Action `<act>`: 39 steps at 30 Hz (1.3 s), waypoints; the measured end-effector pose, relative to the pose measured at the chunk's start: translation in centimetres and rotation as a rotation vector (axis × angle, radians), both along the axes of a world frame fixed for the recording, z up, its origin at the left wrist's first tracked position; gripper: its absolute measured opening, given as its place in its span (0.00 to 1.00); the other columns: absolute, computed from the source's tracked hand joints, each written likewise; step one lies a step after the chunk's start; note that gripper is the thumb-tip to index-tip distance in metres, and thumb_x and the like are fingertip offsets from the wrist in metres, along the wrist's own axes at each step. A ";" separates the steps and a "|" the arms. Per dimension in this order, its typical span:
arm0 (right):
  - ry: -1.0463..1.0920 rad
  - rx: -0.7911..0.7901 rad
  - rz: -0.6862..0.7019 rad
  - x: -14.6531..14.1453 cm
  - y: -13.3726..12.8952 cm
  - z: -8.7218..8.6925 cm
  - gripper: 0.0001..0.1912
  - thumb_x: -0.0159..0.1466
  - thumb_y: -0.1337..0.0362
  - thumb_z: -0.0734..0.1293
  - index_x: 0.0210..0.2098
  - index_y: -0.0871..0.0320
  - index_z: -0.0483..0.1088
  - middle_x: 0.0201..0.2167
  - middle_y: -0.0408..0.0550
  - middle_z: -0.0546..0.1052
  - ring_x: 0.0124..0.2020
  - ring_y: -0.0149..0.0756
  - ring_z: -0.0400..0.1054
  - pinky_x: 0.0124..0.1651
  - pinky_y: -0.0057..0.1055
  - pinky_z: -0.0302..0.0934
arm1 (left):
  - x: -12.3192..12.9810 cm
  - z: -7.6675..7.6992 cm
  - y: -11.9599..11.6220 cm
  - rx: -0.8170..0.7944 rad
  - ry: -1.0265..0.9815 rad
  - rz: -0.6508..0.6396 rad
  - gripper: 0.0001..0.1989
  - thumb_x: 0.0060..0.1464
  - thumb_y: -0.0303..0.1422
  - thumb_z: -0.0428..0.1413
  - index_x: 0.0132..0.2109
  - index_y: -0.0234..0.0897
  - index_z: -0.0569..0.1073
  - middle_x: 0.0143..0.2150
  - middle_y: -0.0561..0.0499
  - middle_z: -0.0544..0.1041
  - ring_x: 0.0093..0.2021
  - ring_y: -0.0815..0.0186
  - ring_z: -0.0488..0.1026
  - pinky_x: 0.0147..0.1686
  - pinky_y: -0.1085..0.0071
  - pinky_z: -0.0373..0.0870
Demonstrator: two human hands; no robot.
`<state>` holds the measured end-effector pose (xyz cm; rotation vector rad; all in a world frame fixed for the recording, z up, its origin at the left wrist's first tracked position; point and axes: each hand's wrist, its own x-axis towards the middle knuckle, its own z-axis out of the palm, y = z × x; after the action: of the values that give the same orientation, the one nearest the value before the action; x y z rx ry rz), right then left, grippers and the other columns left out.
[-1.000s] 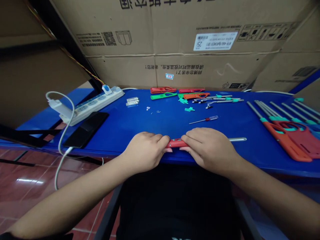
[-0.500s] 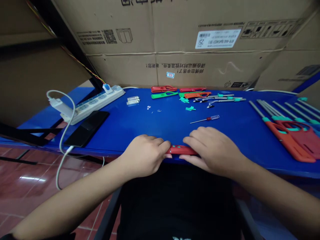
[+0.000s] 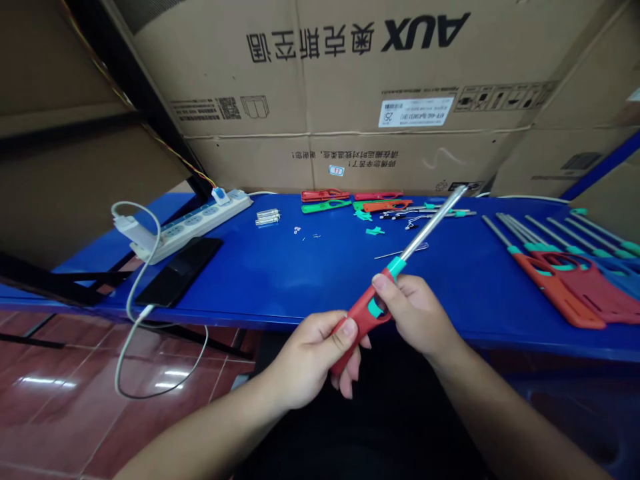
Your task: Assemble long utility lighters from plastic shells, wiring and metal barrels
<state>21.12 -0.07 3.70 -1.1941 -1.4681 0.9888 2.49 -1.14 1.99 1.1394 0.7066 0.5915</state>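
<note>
My left grip (image 3: 310, 360) is closed round the red handle of a utility lighter (image 3: 363, 320) — my right grip (image 3: 413, 313) pinches its upper end, the steel nozzle pointing to 1 o'clock, held over the blue worktop (image 3: 280, 280).

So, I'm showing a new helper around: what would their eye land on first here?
A red utility lighter with a long metal nozzle comes first, held aslant by the left hand and right hand. Behind, a big AUX carton looms, and red and orange lighter bodies lie at the right end of the blue table.
</note>
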 end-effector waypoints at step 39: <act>-0.759 0.154 -0.087 -4.4 -1.7 -0.3 0.36 0.63 0.70 0.58 0.70 0.59 0.50 0.56 0.59 0.71 0.43 0.46 0.73 0.38 0.38 0.67 | 0.7 1.0 3.4 0.881 0.525 0.282 0.25 0.70 0.41 0.43 0.26 0.34 0.67 0.25 0.53 0.72 0.26 0.70 0.65 0.30 0.72 0.57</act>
<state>16.70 -1.76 3.40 -1.5921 -2.0009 0.3443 3.19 2.27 3.01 2.0779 1.1135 0.8948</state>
